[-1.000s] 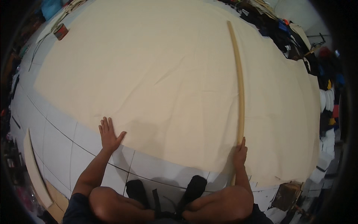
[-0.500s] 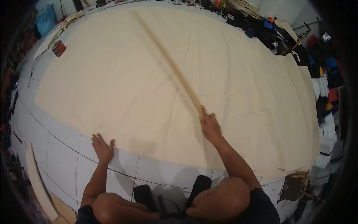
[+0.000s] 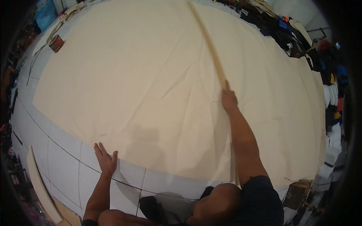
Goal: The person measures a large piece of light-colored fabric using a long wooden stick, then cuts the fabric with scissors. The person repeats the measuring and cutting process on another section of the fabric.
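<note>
Head view: a right hand [image 3: 229, 99] grips a long tan wooden stick [image 3: 210, 42] over broad cream cloth [image 3: 151, 90] on white tiles [image 3: 62, 165], left hand [image 3: 106, 161] spread at the cloth's edge. Smoothing, apparently; the next stroke calls for level contact.

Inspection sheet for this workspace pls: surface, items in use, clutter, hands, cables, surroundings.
Surface: pale tiled floor, mostly covered by a cream sheet with creases.
Items in use: the sheet, spread out; a long wooden stick over it, slightly blurred, contact with the sheet unclear.
Clutter: red tin beside the sheet's left edge; pale curved strip at lower left.
Left hand: open at the sheet's near edge, holding nothing.
Right hand: closed around the stick.
Cables: none identifiable.
Surroundings: blue bag at upper left; dark pile at upper right.
</note>
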`<state>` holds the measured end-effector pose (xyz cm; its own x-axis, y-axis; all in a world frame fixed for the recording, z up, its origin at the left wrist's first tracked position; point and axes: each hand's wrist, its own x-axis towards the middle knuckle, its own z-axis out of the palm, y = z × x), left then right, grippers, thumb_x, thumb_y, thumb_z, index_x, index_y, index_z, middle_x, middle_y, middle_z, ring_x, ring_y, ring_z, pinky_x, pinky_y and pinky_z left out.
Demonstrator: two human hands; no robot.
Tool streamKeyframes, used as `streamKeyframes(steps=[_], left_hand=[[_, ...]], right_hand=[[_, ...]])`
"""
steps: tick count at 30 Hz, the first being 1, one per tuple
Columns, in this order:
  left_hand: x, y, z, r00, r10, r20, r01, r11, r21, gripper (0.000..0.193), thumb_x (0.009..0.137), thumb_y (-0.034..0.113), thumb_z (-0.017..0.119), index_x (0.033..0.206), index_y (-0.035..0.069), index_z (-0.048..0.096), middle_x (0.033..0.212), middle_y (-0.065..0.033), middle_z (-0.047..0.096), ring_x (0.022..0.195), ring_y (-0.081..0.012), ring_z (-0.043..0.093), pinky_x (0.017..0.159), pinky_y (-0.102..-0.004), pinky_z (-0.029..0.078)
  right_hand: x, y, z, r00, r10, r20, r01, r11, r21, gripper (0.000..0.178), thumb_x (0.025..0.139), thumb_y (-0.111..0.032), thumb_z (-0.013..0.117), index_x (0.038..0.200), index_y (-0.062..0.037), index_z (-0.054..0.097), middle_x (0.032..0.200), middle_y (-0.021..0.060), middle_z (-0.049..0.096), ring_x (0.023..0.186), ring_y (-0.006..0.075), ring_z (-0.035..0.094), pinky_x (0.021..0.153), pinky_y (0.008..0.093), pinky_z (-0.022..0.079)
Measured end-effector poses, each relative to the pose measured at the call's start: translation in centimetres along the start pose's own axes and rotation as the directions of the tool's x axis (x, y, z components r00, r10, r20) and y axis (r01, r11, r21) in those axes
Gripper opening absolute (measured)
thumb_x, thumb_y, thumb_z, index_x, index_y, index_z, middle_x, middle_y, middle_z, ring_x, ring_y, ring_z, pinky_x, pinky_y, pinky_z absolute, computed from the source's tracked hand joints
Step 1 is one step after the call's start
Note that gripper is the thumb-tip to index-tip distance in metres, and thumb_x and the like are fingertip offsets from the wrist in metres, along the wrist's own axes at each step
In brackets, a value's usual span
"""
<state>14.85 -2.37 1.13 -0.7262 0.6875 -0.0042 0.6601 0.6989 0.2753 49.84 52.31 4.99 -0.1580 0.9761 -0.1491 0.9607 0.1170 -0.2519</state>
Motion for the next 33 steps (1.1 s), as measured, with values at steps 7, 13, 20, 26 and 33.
streamKeyframes(steps=[7,13,20,26,33], left_hand=[[0.1,0.5,1.7,0.998,0.028,-0.059,-0.032,0.998,-0.061,0.092,0.093,0.039,0.064,0.152,-0.008,0.013,0.156,-0.0369,0.011,0.146,-0.0525,0.011,0.118,-0.0572,0.013],[0.4,-0.6,0.5,0.999,0.035,-0.021,-0.036,0.996,-0.087,0.093,0.092,0.041,0.065,0.153,-0.007,0.014,0.157,-0.0362,0.009,0.146,-0.0511,0.011,0.118,-0.0562,0.013],[0.6,0.0,-1.0,0.999,0.024,0.047,-0.024,1.000,0.001,0.088,0.092,0.043,0.066,0.150,-0.007,0.024,0.156,-0.0357,0.016,0.145,-0.0501,0.017,0.118,-0.0537,0.018],[-0.9,-2.2,-4.3,0.993,-0.115,-0.024,0.106,0.964,-0.244,0.067,0.099,0.037,0.058,0.145,-0.006,0.037,0.152,-0.0324,0.027,0.143,-0.0450,0.026,0.116,-0.0503,0.026],[-3.2,-7.8,-5.4,0.960,-0.268,-0.082,0.246,0.946,-0.211,0.049,0.102,0.035,0.054,0.135,-0.001,0.052,0.137,-0.0211,0.047,0.127,-0.0335,0.045,0.102,-0.0429,0.041]], right_hand=[[0.5,15.5,-3.5,0.968,0.169,-0.184,-0.143,0.979,0.146,0.059,0.104,-0.035,0.040,0.157,-0.0230,0.019,0.098,0.0283,0.067,0.092,0.0441,0.066,0.083,0.0529,0.052],[-7.1,9.3,-4.5,0.988,0.123,-0.095,-0.109,0.983,0.146,0.056,0.103,-0.029,0.045,0.156,-0.0222,0.028,0.096,0.0262,0.066,0.089,0.0409,0.066,0.081,0.0502,0.052],[-7.8,0.6,-4.5,0.878,-0.395,-0.271,0.385,0.918,-0.093,0.050,0.097,-0.034,0.058,0.145,-0.0264,0.045,0.107,0.0133,0.059,0.100,0.0335,0.058,0.082,0.0476,0.051],[-2.8,-7.0,-1.8,0.598,-0.778,-0.190,0.743,0.628,-0.231,0.044,0.095,-0.035,0.059,0.138,-0.0273,0.053,0.112,0.0102,0.060,0.107,0.0308,0.057,0.095,0.0480,0.043],[-5.6,-8.6,4.3,0.682,-0.729,-0.050,0.725,0.684,-0.087,0.040,0.097,-0.041,0.055,0.133,-0.0262,0.057,0.118,0.0071,0.060,0.113,0.0286,0.053,0.095,0.0476,0.041]])
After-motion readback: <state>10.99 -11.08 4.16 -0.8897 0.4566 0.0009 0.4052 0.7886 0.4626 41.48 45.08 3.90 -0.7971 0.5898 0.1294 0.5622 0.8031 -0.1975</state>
